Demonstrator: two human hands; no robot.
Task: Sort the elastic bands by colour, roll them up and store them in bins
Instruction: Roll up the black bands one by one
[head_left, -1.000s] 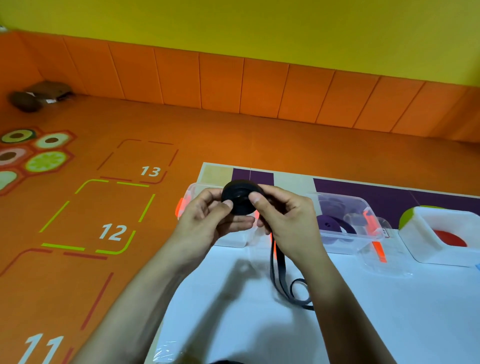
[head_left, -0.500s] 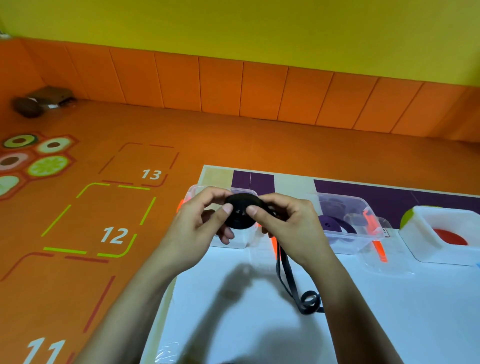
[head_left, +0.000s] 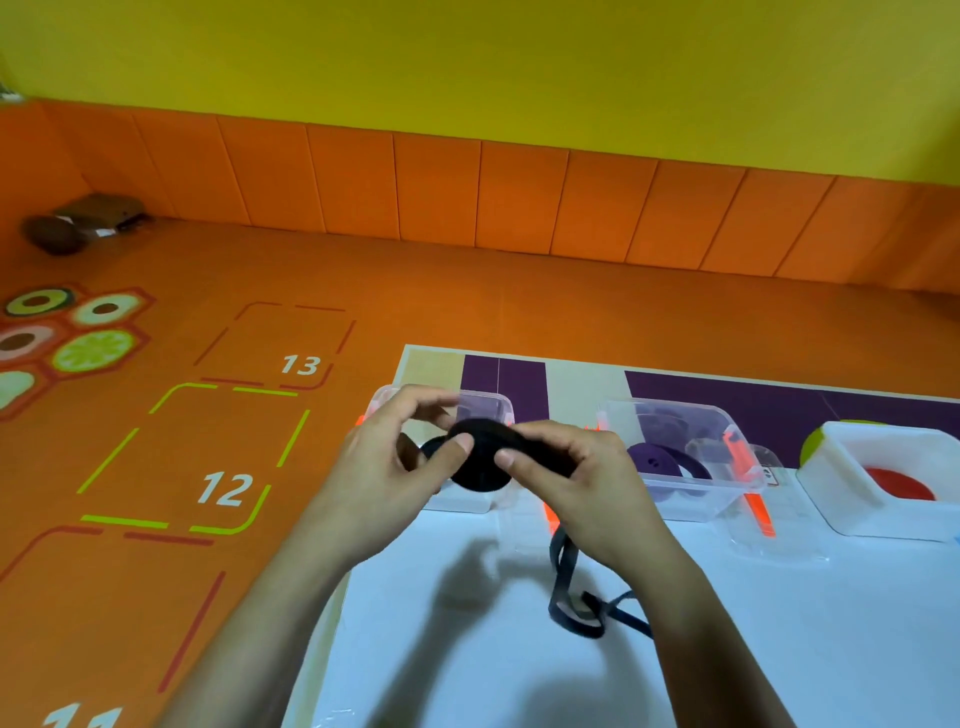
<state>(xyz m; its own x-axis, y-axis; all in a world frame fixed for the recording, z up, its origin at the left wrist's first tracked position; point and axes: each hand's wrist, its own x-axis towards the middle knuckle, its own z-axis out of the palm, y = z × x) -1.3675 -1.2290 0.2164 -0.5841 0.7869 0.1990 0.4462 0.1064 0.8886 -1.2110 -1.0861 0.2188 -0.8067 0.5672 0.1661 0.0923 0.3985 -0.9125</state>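
Left hand (head_left: 395, 462) and right hand (head_left: 576, 478) both pinch the black band roll (head_left: 480, 467), thumbs on its face, above the white surface (head_left: 779, 649). The loose tail (head_left: 566, 587) hangs down, its end lying on the surface. Step in hand: rolling. Next, probably: wind in the tail under tension, then place it in the clear bin (head_left: 488, 405) behind.

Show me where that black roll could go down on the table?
Widest bare white tabletop: right of the black elastic band's loose tail, in front of the clear plastic bin of purple rolls and the white plastic bin. Smaller patch: between that tail and the left edge. Crowded: the back row of bins.
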